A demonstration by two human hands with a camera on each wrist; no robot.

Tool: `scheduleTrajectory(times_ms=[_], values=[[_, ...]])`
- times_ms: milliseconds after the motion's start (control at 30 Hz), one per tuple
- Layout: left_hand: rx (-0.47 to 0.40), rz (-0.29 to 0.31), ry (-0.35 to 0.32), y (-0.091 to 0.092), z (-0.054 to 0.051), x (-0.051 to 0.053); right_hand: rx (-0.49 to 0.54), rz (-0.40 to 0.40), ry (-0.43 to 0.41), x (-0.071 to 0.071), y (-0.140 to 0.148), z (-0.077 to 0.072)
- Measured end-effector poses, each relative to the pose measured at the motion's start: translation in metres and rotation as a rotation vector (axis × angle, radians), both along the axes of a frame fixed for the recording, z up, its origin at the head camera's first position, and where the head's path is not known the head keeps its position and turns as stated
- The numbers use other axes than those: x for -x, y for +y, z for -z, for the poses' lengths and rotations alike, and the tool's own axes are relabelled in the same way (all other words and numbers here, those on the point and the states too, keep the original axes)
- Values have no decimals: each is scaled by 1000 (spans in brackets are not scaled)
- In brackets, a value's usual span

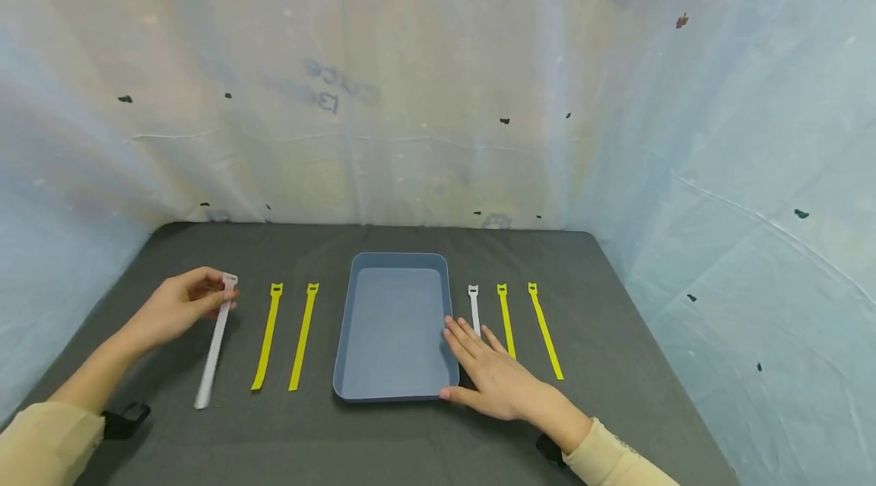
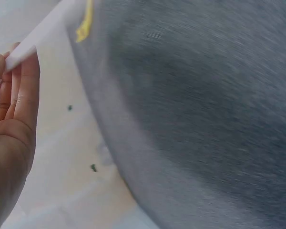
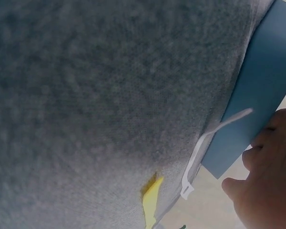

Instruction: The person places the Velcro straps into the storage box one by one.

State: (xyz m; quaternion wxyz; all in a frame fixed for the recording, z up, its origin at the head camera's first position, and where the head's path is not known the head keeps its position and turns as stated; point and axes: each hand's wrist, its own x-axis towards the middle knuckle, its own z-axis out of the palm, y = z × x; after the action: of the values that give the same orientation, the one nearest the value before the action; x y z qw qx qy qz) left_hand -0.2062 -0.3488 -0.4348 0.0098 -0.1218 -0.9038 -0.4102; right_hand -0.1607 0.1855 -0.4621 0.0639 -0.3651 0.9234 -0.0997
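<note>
At the left of the head view, my left hand point(image 1: 174, 307) pinches a white strap point(image 1: 217, 345) near its slotted head, with the strap slanting down toward the front. The left wrist view shows this hand point(image 2: 14, 109) with thumb and fingertips on the white strap point(image 2: 43, 29). My right hand point(image 1: 496, 379) rests with extended fingers at the right edge of the blue-grey tray point(image 1: 393, 326). Beneath and behind it lies another white strap point(image 1: 474, 307), its lower part hidden. In the right wrist view, the hand point(image 3: 267, 176) is beside the tray wall point(image 3: 257, 86).
Left of the tray lie two yellow straps point(image 1: 268, 338) point(image 1: 303, 338). To its right are two more yellow straps point(image 1: 506, 319) point(image 1: 546, 332), one partly behind my right hand. The dark cloth-covered table point(image 1: 383, 444) meets a pale hanging sheet point(image 1: 424, 90) at the back.
</note>
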Motion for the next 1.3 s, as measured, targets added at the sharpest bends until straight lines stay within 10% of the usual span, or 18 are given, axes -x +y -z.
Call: scheduleTrajectory(times_ms=[467,833,1300], values=[[-105,-50,59,43,-38,-10,-10,11,-14,0,0,-2],[-304,-54,-17,98,-60,-10,-21,12,-13,1,1,0],[-458,40,-130,169,-60,5,-14,6,-10,1,1,1]])
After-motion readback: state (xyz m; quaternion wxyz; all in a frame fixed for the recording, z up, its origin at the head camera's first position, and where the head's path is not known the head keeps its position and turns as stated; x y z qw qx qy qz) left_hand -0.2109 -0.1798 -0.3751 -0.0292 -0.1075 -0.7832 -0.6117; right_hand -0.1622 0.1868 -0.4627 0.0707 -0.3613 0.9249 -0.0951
